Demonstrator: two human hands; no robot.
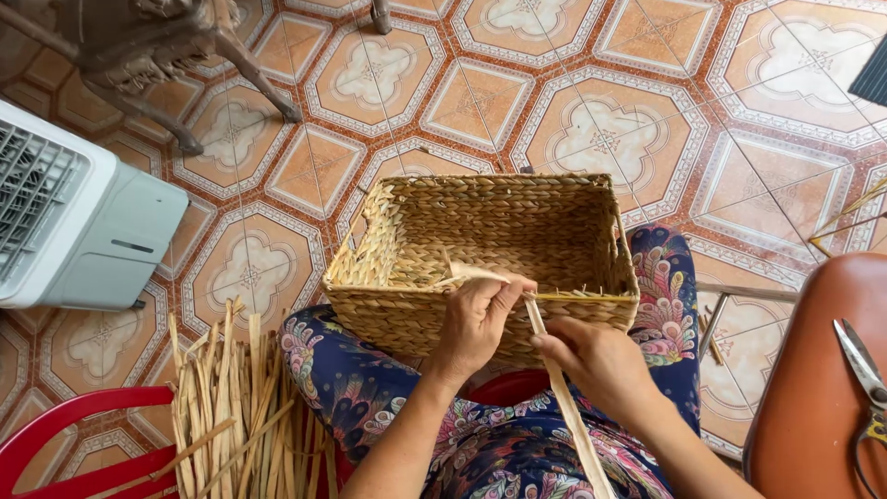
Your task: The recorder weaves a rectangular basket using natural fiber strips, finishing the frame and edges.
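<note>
A woven basket (490,249) rests on the person's lap, its near rim just under both hands. The left hand (476,323) pinches a flat straw strand (564,397) at the rim, fingers closed on it — the right hand (601,365) grips the same strand lower down. A bundle of loose straw (236,407) lies to the left.

Near rim of woven basket (480,249) is occupied by left hand (476,323) and right hand (601,365), both closed on a flat reed strip (564,397); no passage is left between them. Basket interior is open from above. Left side is blocked low by a bundle of dried reeds (236,407) and a red plastic chair frame (74,434), further out by a white fan unit (78,226). Right side is narrowed by an orange seat (813,388) carrying scissors (864,370). Tiled floor (601,129) beyond the far rim is open; wooden furniture legs (185,83) stand far left.
</note>
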